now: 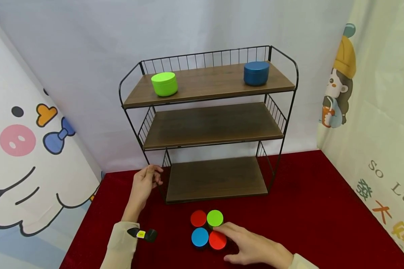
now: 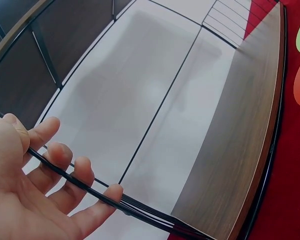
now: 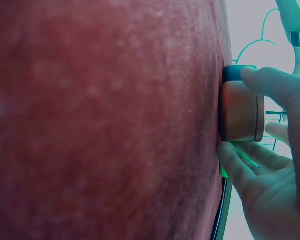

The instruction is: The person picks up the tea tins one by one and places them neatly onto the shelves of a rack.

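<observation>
Though close together, four tins (image 1: pixel 217 241)

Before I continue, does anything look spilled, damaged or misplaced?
Nothing stands out. The red container beside the right hand stands upright, as do the green container and blue container on the top shelf. No spill shows.

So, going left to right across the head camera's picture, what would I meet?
Printed white cartoon bird → bare left hand → bright blue round-topped container on dark red cloth → bare right hand → printed yellow-hatted cartoon figure.
</observation>
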The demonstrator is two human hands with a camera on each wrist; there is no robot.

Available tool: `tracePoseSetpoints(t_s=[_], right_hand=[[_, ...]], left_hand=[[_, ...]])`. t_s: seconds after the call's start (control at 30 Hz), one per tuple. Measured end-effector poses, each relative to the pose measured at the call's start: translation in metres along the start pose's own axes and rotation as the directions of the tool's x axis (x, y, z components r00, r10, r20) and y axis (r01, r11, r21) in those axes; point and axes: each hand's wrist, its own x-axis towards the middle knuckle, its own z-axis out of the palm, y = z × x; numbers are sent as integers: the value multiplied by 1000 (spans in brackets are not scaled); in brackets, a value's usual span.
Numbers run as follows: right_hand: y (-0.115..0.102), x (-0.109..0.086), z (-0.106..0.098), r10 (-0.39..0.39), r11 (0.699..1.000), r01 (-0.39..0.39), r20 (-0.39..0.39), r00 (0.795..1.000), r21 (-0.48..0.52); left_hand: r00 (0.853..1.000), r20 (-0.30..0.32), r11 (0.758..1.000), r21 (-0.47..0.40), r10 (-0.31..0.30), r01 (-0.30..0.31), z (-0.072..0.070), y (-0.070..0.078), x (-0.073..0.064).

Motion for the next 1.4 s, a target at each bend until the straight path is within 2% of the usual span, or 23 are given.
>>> tracePoseSetpoints(t_s=[0.3, 0.8, 1.1, 1.4], right_hand=[[-2, 6, 3, -38, 997, 40, 36, 999, -59], [2, 7, 6, -80, 995, 80, 0, 997, -64], [-1, 3, 4, -64, 998, 63, -13, 998, -24], [2, -5, -7, 11, 1000, -10, -26, 1000, 14]], left_hand=[[1000, 7, 1000, -9, -3, 3, 1, 3, -2], [1000, 9, 1000, 3, 3, -3, 1, 1, -3], [1000, 2, 1000, 13, 17, -17, 0, 1, -3], [1000, 6, 1000, 18, 19, -19, -1, 0, -1]])
